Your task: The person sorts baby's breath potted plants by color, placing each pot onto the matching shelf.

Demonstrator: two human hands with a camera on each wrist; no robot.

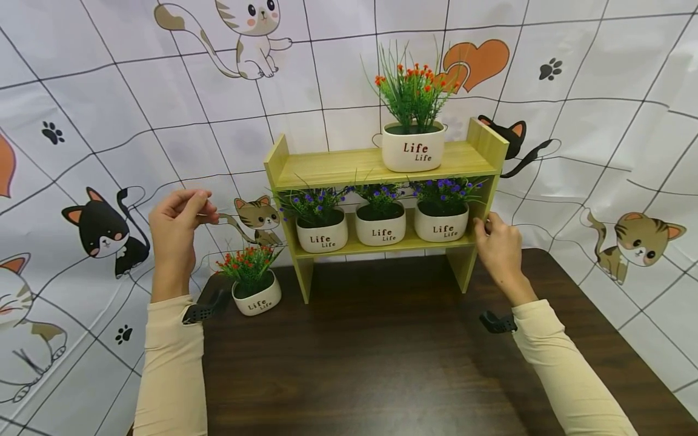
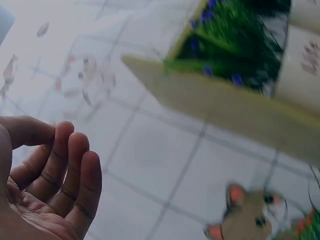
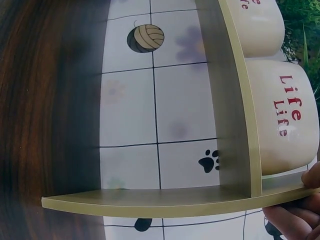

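Note:
A small two-tier wooden shelf [image 1: 376, 245] stands at the back of the dark table. My right hand [image 1: 498, 248] grips its right side panel [image 3: 165, 202], thumb on the inner face and fingers outside. Raised left of the shelf, my left hand [image 1: 180, 227] holds nothing, its fingers [image 2: 77, 175] loosely bent with thumb near the index finger. On the top tier sits a white "Life" pot with orange flowers [image 1: 413, 148]. Three white pots with purple flowers [image 1: 380, 224] line the lower tier. Another orange-flowered pot [image 1: 256, 297] rests on the table below my left hand.
The dark wooden table [image 1: 371, 363] reaches from the shelf towards me. Behind and beside it hangs a white gridded sheet [image 1: 338, 79] printed with cartoon cats, paws and hearts. Both forearms wear beige sleeves, with a black strap [image 1: 496, 322] at the right wrist.

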